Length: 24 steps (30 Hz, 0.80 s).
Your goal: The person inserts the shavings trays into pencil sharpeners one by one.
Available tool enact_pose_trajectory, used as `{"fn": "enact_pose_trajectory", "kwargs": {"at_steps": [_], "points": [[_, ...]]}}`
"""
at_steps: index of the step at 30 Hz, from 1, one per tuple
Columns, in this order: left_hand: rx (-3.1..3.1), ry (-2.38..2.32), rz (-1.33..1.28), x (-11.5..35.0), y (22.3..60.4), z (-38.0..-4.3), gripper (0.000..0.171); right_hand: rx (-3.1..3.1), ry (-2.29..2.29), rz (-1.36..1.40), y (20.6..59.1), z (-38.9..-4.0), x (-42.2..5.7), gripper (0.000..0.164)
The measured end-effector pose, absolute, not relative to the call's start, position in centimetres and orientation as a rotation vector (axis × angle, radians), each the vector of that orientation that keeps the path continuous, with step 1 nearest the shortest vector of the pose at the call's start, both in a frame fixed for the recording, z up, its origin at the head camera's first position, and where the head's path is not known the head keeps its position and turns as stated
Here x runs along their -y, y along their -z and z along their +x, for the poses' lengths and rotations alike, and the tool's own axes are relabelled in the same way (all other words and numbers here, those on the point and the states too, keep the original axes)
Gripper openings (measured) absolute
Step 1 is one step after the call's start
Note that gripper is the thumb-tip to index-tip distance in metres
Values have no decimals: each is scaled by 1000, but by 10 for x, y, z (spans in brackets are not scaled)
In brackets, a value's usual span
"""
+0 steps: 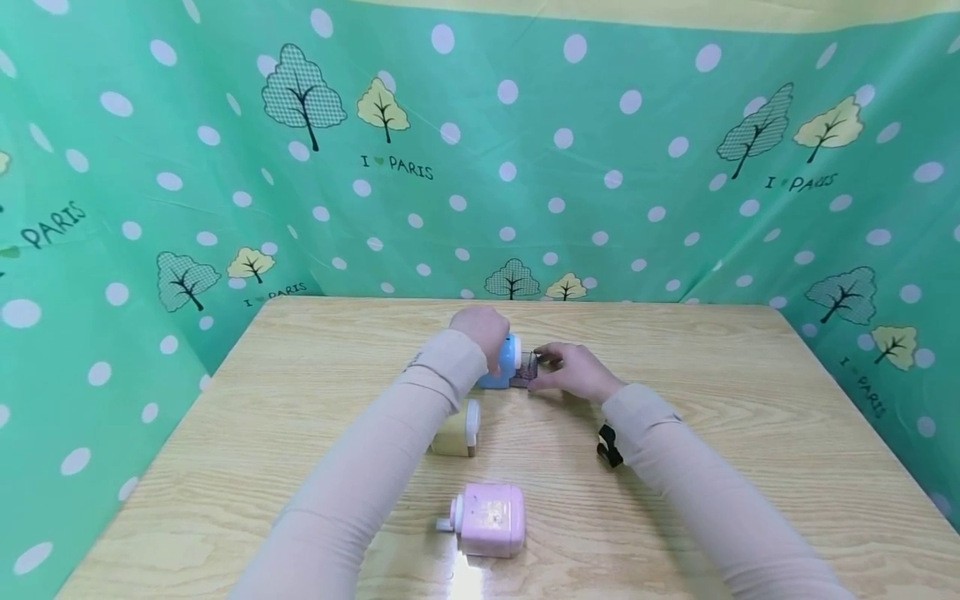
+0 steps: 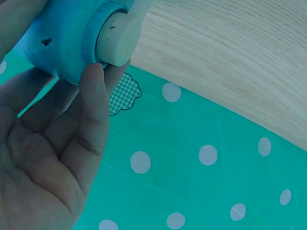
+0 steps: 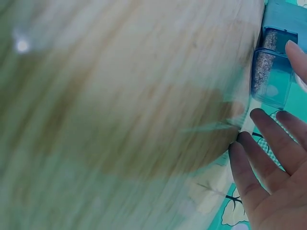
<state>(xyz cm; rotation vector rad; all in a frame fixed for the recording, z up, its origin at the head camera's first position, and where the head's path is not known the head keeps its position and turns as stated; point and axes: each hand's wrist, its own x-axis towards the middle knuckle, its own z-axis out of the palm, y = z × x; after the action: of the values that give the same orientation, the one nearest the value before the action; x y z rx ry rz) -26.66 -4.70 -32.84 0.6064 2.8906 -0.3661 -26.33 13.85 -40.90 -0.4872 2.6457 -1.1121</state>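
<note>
A blue crank pencil sharpener (image 1: 508, 357) stands toward the back of the table, and my left hand (image 1: 483, 333) grips its body from above. In the left wrist view the left fingers curl under the sharpener, close to its pale crank (image 2: 120, 38). Its clear drawer (image 3: 272, 76), holding grey shavings, sticks out on the right side. My right hand (image 1: 573, 371) is at the drawer's outer end, thumb on the near side and fingers on the far side. In the right wrist view those fingers are spread and nearly straight, with the thumb overlapping the drawer's edge.
A yellow sharpener (image 1: 452, 435) stands nearer, partly behind my left forearm. Closer still is a pink sharpener (image 1: 491, 521), its crank pointing left. A black buckle (image 1: 609, 446) shows under my right wrist. Green dotted cloth (image 1: 525, 200) hangs behind and beside the wooden table (image 1: 750, 400).
</note>
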Motion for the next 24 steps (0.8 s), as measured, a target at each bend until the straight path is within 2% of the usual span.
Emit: {"fn": "enact_pose_trajectory", "kwargs": {"at_steps": [24], "points": [[-2885,389,596,47,328,-267,57,-2628,1119,-449,408,-264,-134,73]]}}
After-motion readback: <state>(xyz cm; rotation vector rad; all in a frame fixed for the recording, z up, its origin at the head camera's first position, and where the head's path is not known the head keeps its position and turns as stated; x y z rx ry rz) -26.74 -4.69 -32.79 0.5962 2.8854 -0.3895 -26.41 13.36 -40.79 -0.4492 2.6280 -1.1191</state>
